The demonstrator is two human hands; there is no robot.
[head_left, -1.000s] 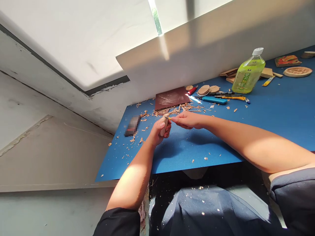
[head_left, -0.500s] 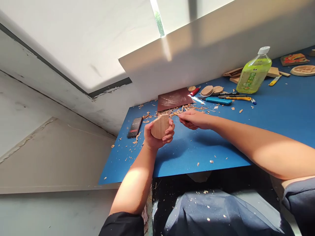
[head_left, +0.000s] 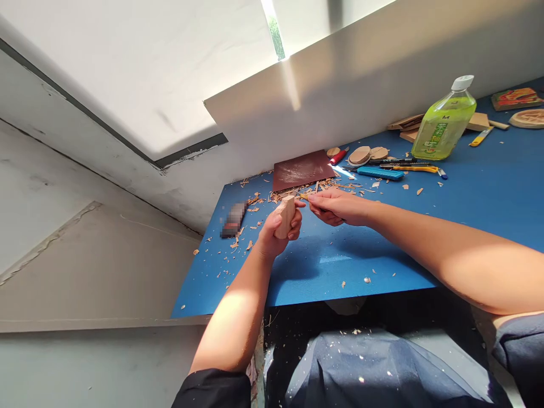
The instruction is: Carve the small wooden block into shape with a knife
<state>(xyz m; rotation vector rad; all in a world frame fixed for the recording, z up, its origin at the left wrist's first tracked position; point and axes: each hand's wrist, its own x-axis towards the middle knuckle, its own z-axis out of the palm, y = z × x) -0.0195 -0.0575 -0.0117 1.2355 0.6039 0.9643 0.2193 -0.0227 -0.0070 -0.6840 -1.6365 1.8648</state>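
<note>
Head view: a pale wooden piece [head_left: 286, 220], its upper edge roughly cut, is clasped in the curled fingers of the left hand [head_left: 272, 235], above the blue tabletop [head_left: 314, 289]. Beside it, the right hand [head_left: 335, 205] pinches a slim, yellowish tool [head_left: 304, 196] with a thin tip. Beyond lie tan wood shavings [head_left: 326, 186], then a flat reddish-brown sheet [head_left: 302, 170].

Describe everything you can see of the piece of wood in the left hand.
The piece of wood is pale, with faint grain and a rough, cut-looking upper left edge. It stands roughly upright, tilted slightly right, above the blue table. The left hand grips it between thumb and fingers, hiding part of it. A slim tool points at its top; contact is unclear.
</note>
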